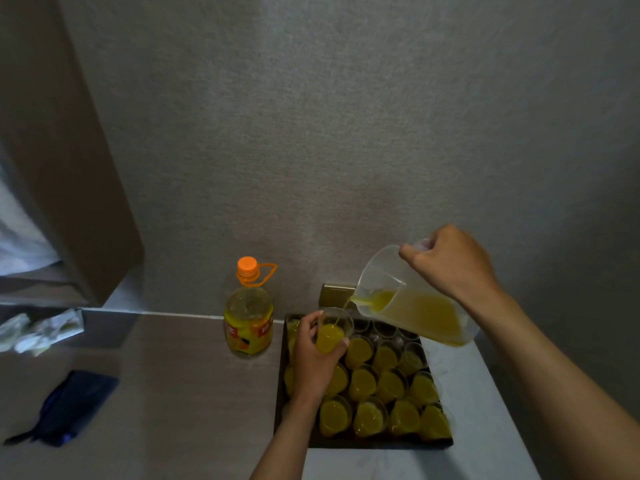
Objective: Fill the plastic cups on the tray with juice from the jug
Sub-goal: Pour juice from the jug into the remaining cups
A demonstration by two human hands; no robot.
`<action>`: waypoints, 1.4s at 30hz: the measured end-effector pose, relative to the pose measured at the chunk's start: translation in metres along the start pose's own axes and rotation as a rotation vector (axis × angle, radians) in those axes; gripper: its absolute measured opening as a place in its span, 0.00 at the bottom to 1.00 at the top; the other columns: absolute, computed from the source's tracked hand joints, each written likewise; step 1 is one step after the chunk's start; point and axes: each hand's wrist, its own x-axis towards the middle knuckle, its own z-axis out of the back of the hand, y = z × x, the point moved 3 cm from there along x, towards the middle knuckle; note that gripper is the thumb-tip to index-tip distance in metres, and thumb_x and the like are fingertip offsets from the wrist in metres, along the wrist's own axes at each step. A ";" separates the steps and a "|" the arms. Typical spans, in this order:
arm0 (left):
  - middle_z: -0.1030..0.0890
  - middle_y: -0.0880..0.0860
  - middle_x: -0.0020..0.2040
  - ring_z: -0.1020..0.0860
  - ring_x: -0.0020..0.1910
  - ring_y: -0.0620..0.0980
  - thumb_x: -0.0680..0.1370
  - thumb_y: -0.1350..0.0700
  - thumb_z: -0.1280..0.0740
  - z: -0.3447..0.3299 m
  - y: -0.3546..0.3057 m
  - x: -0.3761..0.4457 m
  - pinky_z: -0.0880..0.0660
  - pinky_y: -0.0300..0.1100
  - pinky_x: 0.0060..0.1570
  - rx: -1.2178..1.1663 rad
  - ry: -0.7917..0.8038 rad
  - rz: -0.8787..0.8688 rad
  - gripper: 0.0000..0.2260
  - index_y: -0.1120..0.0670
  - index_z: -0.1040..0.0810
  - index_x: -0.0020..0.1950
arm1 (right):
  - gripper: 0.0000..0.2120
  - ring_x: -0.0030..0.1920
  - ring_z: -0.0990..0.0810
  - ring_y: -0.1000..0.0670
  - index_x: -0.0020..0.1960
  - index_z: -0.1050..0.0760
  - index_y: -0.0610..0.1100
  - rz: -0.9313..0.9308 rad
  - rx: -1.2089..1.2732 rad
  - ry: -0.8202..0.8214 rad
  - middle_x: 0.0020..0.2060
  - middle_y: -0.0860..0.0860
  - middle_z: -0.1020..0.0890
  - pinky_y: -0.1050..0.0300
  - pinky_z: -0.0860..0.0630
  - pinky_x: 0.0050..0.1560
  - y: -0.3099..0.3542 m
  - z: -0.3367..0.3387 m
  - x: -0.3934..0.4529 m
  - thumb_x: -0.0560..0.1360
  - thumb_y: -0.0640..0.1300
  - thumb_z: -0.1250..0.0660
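Juice streams in a thin line from a tilted clear plastic jug into a cup raised just above a dark tray on the bench. The right hand grips the jug by its handle at the upper rear, fingers curled round it, spout dipped down to the left; the jug is roughly a third full of orange-yellow liquid pooled along its lower side. The left hand wraps thumb and fingers round the clear cup, now about half full, holding it over the tray's far left corner, directly under the spout. Filled cups stand packed in rows across the near and middle parts of the tray, touching one another, while a few empty cups remain along the far edge beneath the jug. A large juice bottle with an orange cap and loop handle stands upright just left of the tray, against the grey wall. A dark blue pouch lies well apart on the bench's left side.
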 end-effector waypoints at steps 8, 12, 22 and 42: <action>0.18 0.43 0.61 0.20 0.62 0.43 0.69 0.58 0.20 0.000 -0.002 0.000 0.19 0.50 0.58 -0.012 -0.015 0.000 0.28 0.36 0.25 0.61 | 0.22 0.24 0.35 0.51 0.27 0.34 0.49 -0.021 0.045 0.002 0.21 0.53 0.34 0.57 0.36 0.31 -0.003 -0.003 -0.005 0.75 0.51 0.30; 0.17 0.39 0.57 0.21 0.60 0.38 0.69 0.61 0.20 -0.001 -0.007 0.001 0.20 0.49 0.59 -0.013 -0.023 -0.016 0.27 0.42 0.24 0.62 | 0.22 0.24 0.34 0.50 0.27 0.34 0.48 -0.083 0.121 0.001 0.21 0.54 0.34 0.56 0.34 0.32 -0.010 -0.009 -0.006 0.75 0.52 0.29; 0.19 0.44 0.62 0.21 0.63 0.43 0.70 0.60 0.20 0.001 -0.012 0.008 0.21 0.50 0.61 -0.006 -0.034 -0.049 0.26 0.42 0.25 0.62 | 0.26 0.24 0.37 0.50 0.25 0.37 0.49 -0.161 0.382 -0.038 0.20 0.54 0.35 0.54 0.35 0.33 -0.025 -0.018 -0.016 0.76 0.48 0.29; 0.23 0.42 0.64 0.22 0.59 0.34 0.72 0.60 0.21 0.003 -0.024 0.044 0.24 0.32 0.53 0.153 0.033 -0.113 0.31 0.49 0.32 0.69 | 0.20 0.27 0.29 0.51 0.30 0.29 0.43 -0.435 0.935 -0.385 0.22 0.53 0.28 0.60 0.32 0.31 -0.070 -0.028 -0.035 0.79 0.46 0.30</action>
